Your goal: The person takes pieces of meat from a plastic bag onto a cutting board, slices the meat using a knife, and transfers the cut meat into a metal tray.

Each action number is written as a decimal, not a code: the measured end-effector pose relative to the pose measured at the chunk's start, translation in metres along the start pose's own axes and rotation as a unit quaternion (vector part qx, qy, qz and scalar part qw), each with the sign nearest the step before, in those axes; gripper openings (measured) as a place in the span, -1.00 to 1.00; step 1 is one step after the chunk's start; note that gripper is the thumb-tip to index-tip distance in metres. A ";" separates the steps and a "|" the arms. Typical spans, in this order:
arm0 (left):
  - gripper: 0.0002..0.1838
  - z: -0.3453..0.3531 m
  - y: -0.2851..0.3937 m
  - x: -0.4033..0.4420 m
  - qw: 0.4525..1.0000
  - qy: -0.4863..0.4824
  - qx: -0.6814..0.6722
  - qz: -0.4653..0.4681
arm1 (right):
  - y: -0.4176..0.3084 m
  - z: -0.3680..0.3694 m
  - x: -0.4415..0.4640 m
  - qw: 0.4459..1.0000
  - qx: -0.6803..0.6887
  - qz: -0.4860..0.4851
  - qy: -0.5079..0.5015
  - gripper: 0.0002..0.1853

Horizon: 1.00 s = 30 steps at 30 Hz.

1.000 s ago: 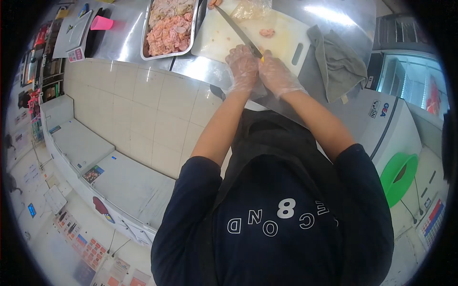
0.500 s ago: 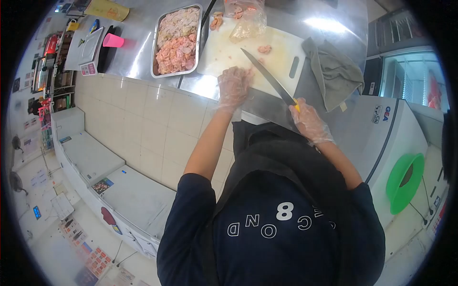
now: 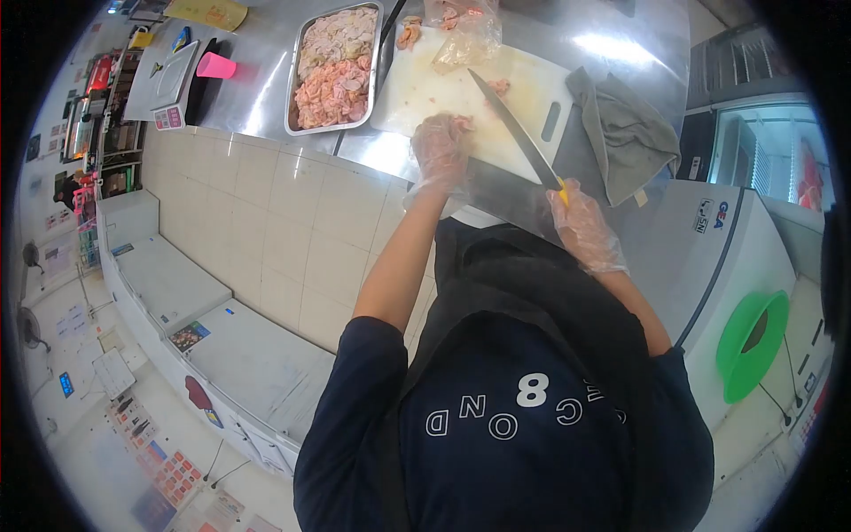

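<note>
Both of my hands wear clear plastic gloves. My right hand (image 3: 581, 224) is closed around the yellow handle of a long kitchen knife (image 3: 517, 129), whose blade slants up and left over the white cutting board (image 3: 417, 93). At the near left part of the board, my left hand (image 3: 441, 155) has its fingers curled on a piece of raw meat (image 3: 461, 125), partly hidden by the glove. Another small meat piece (image 3: 499, 86) lies just beyond the blade. A clear plastic bag (image 3: 467, 43) with meat in it rests at the board's far edge, beside a loose piece (image 3: 409, 34).
A metal tray (image 3: 291, 105) of cut raw meat stands left of the board. A grey cloth (image 3: 625, 133) lies at its right. Farther left are a pink cup (image 3: 215, 66) and a scale (image 3: 173, 80). A green basin (image 3: 740, 355) sits on the white freezer at right.
The knife has shifted slightly up and right, so its blade now lies close to the small meat piece. My left hand has moved a little to the right, with its fingers still on the meat.
</note>
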<state>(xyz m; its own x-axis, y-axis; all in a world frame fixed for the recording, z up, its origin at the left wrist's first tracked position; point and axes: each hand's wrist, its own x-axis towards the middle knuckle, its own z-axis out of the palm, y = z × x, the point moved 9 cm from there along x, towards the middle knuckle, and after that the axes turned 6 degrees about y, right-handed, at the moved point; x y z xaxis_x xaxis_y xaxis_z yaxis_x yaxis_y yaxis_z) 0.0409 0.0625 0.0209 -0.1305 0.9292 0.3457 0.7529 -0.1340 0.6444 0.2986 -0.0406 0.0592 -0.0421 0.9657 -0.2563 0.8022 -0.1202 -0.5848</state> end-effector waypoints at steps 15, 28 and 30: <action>-0.56 0.048 -0.003 0.017 0.986 -0.020 -0.079 -0.149 | 0.036 0.013 0.033 0.992 0.116 -0.037 -0.028 -0.53; -0.81 -0.019 -0.019 0.036 0.942 0.031 -0.254 -0.216 | -0.051 0.023 0.023 0.995 0.080 0.008 -0.051 -0.57; -0.78 -0.048 -0.043 0.063 0.963 0.039 -0.203 -0.175 | -0.085 0.032 0.036 0.988 0.086 0.014 -0.128 -0.53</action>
<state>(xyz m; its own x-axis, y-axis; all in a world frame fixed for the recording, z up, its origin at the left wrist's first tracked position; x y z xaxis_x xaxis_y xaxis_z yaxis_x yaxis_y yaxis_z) -0.0311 0.1103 0.0479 -0.3901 0.9153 0.1000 0.3421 0.0433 0.9387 0.2099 -0.0031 0.0747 -0.1890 0.8741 -0.4475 0.6929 -0.2042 -0.6916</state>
